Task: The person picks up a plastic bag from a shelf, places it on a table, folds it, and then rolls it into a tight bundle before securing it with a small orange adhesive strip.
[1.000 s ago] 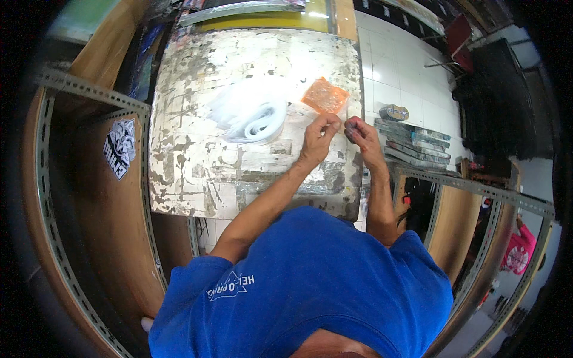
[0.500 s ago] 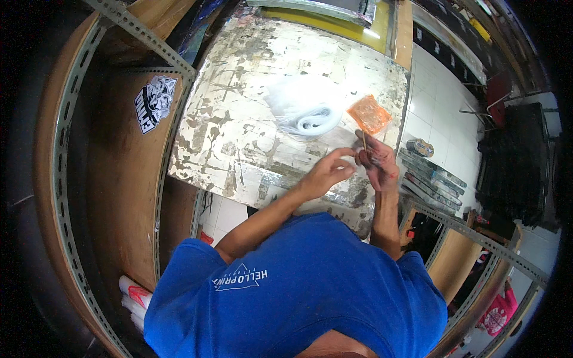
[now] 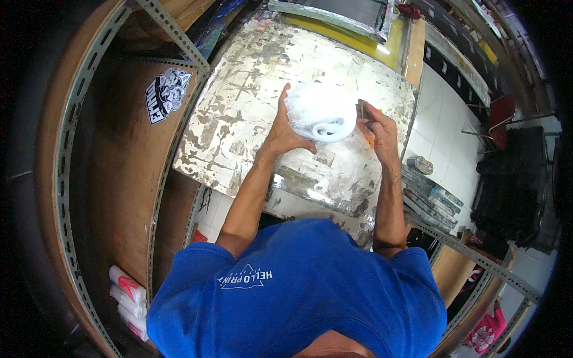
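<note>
A loose roll of clear, whitish plastic sits over the worn white tabletop, its coiled end towards me. My left hand curves around its left side, thumb at the near end and fingers along the far side. Close to the roll's right side, my right hand is closed, with a thin tan strand, like a rubber band, at its fingertips. An orange packet in clear plastic lies partly hidden behind the right fingers.
A framed screen lies over a yellow panel at the table's far end. Metal-framed shelving stands close on my left. To the right, a round tin and stacked frames are beside the table.
My hands, close together before, have parted. The left has moved away to the left side of the plastic roll and taken hold of it; the right has moved up beside the roll, partly covering the packet.
</note>
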A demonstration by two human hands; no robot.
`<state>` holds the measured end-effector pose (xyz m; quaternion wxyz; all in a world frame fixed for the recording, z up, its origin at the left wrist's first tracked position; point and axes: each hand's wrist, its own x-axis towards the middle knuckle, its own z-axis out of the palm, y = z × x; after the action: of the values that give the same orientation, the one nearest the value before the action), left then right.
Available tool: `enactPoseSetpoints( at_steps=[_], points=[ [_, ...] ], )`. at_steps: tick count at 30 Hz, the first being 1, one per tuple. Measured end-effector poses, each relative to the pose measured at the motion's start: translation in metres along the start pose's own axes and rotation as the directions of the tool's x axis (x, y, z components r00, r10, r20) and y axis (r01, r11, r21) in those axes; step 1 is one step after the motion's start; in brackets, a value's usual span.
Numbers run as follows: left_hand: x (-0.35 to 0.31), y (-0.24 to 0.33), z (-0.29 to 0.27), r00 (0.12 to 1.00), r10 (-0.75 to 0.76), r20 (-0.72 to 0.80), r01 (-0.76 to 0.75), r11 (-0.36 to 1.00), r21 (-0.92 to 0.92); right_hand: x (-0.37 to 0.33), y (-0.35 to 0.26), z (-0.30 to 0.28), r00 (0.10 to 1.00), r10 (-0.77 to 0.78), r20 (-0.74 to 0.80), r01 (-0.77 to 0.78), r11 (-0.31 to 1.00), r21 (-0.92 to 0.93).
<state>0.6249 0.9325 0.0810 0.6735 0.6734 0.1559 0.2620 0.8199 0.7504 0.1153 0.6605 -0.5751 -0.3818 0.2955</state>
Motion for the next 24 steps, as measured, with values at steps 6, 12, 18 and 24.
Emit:
enactPoseSetpoints(
  at_steps=[6, 12, 18, 24],
  points=[
    [0.007, -0.012, -0.003, 0.996, -0.082, 0.045, 0.08, 0.995, 0.055, 0.005, -0.025, 0.003, 0.967, 0.111, -0.23, -0.159, 0.967, -0.201],
    [0.002, -0.012, 0.008, 0.998, -0.061, -0.007, 0.061, 0.997, -0.051, 0.019, -0.07, -0.001, 0.99, 0.035, -0.138, -0.088, 0.91, -0.404],
    [-0.002, -0.02, 0.009, 0.998, -0.029, -0.06, 0.027, 0.999, -0.044, 0.038, -0.141, 0.073, 0.939, 0.004, 0.344, 0.313, 0.406, -0.859],
    [-0.002, -0.01, 0.009, 0.986, 0.151, -0.074, -0.15, 0.988, 0.025, 0.075, -0.119, 0.123, 0.752, 0.188, 0.631, 0.575, 0.282, -0.768]
  ],
)
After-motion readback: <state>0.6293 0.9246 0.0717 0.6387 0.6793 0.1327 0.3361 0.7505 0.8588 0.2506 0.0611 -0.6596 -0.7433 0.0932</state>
